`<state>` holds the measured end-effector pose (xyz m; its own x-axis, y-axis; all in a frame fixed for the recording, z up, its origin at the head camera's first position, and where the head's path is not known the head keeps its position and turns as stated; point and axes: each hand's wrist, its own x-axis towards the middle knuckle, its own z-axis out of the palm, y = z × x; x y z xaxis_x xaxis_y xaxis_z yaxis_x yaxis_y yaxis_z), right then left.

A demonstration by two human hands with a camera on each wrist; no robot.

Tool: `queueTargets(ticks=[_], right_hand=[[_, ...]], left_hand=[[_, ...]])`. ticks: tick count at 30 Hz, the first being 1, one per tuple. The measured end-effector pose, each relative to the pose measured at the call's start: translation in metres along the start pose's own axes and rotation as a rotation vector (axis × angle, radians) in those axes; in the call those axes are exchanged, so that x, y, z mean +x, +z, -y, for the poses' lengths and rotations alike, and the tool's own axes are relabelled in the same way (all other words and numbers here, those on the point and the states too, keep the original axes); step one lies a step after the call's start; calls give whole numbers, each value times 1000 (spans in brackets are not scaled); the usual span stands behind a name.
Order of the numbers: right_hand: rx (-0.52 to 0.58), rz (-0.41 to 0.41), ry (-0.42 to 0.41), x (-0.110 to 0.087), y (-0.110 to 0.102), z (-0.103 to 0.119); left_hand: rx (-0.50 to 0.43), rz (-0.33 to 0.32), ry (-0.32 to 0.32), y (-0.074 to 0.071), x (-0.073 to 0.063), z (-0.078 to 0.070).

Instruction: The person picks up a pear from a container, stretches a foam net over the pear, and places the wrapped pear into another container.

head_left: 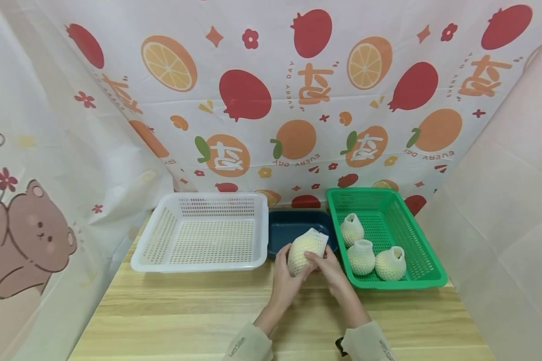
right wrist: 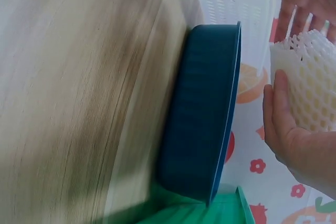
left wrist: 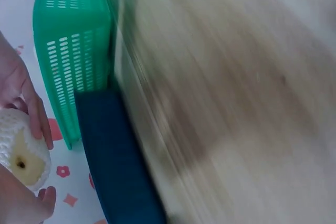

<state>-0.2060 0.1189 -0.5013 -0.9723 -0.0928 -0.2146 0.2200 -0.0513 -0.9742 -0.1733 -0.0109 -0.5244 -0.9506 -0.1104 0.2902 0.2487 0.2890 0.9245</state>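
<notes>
A pale yellow fruit in a white foam net is held up in both hands, just in front of the dark blue basin. My left hand grips it from the left side. From the right, my right hand holds it, thumb lying across the net. The left wrist view shows the fruit's bare yellow end with a dark spot, uncovered by the net. In the right wrist view, the net's ragged edge lies near the left hand's fingers.
On the left stands a white perforated basket, with nothing visible inside. A green basket on the right contains three netted fruits. All stand on a wood-grain table, before a fruit-printed curtain.
</notes>
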Motion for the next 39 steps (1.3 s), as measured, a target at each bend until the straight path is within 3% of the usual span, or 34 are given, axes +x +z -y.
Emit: queueTargets(ticks=[4, 9, 13, 15, 18, 23, 24, 27, 30, 31, 34, 39], right_hand=[[96, -15, -36, -3, -6, 5], [193, -51, -57, -10, -17, 18], [248, -94, -86, -15, -30, 28], [276, -124, -118, -17, -37, 31], [319, -180, -159, -22, -46, 33], [376, -243, -207, -28, -60, 32], [388, -250, -214, -29, -62, 33], [433, -280, -221, -32, -69, 34], [465, -306, -220, -34, -75, 37], [476, -311, -218, -34, -76, 38], [488, -313, -216, -35, -79, 41], [492, -296, -220, -37, -79, 44]], left_hand=[[-219, -6, -138, 4, -3, -1], [-332, -39, -290, 13, -5, -3], [-417, -27, -345, 19, -8, -16], [-435, 0, -360, 25, -8, -23], [-447, 46, -392, 40, -8, -22], [-486, 99, -408, 71, -11, -6], [-504, 113, -370, 81, -12, 7], [-504, 167, -377, 94, -16, 11], [-499, 231, -459, 101, -19, 2], [-485, 250, -525, 98, -20, -12], [-491, 289, -601, 102, -19, -19], [-527, 309, -638, 105, -15, -19]])
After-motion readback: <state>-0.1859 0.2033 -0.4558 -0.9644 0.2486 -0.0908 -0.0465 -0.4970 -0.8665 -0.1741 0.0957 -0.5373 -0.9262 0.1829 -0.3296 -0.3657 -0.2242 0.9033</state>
